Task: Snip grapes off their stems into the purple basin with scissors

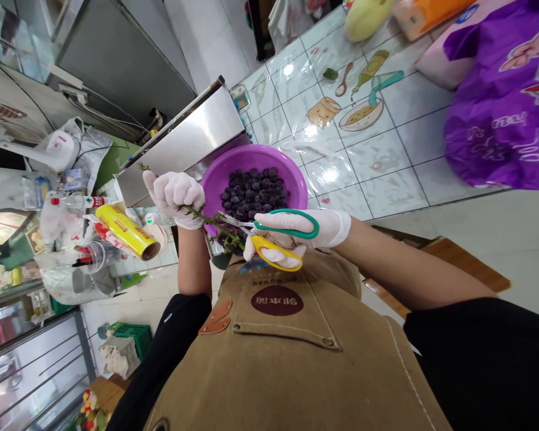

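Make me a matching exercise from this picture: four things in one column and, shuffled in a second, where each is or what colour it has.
Things:
1 bowl
2 scissors
3 stem
4 roll

Place or colour:
A yellow, lying off to the left
B gripped in the right hand
C purple, filled with dark fruit
D pinched in the left hand

Pairs: 1-C, 2-B, 3-D, 4-A
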`<state>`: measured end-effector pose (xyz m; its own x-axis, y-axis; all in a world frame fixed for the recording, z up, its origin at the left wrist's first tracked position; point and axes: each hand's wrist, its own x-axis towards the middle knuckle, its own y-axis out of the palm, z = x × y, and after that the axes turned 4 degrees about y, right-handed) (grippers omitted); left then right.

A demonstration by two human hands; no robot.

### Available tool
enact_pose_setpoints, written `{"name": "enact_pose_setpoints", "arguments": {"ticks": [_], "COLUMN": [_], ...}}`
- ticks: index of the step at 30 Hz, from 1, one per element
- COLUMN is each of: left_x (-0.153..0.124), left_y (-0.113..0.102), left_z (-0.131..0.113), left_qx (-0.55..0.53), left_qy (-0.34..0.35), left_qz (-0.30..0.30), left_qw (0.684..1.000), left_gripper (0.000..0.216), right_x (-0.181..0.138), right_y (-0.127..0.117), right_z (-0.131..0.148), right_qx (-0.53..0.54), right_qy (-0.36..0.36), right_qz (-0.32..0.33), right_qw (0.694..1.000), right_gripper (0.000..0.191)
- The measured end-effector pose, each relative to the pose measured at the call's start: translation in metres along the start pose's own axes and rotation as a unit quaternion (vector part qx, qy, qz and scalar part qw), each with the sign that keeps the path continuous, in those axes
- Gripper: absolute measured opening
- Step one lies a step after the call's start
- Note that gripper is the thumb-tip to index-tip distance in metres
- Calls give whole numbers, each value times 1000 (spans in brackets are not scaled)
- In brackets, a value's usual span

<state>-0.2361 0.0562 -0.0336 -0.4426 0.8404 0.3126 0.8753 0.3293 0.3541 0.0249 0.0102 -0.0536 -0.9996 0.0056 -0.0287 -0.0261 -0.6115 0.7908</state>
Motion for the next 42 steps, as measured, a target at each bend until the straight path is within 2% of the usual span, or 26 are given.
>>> {"name": "enact_pose_setpoints", "arguments": {"ticks": [2, 8, 11, 15, 18, 22, 24, 27, 31, 34, 38, 42], "left_x": [-1, -2, 1, 4, 4, 6, 9, 12, 13, 11, 9, 6], "left_y": [0, 0, 1, 3, 3, 5, 9, 15, 21, 20, 16, 16], "left_z": [0, 0, -4, -18, -28, -36, -39, -44, -47, -47, -46, -49], "left_qx": [0, -3, -18, -47, -49, -20, -31, -72, -72, -66, -66, -60], "left_qy": [-19, -58, -65, -81, -108, -137, -155, -164, -141, -114, -104, -110], "left_qz": [7, -61, -77, -60, -66, -109, -136, -192, -252, -256, -233, -225], "left_qw": [1000, 996, 995, 994, 991, 984, 978, 965, 955, 958, 964, 966], "left_gripper": [86, 86, 82, 76, 72, 73, 70, 60, 53, 50, 49, 50], "right_x": [5, 13, 6, -14, -31, -46, -47, -38, -12, 8, 26, 35], "right_y": [-1, -1, 2, 8, 13, 20, 22, 26, 26, 20, 11, 6], "right_z": [0, -9, -9, -2, 1, -3, -8, -17, -23, -20, -14, -12], "right_qx": [-1, -18, -28, -46, -107, -219, -246, -202, -113, -88, -102, -129], "right_qy": [-4, -36, -45, -36, -81, -135, -138, -104, -99, -110, -106, -100], "right_qz": [-17, -91, -127, -165, -187, -195, -186, -160, -172, -173, -173, -210], "right_qw": [1000, 995, 990, 985, 973, 946, 941, 961, 974, 975, 974, 964], "right_gripper": [70, 63, 64, 66, 66, 66, 67, 68, 69, 71, 73, 71]}}
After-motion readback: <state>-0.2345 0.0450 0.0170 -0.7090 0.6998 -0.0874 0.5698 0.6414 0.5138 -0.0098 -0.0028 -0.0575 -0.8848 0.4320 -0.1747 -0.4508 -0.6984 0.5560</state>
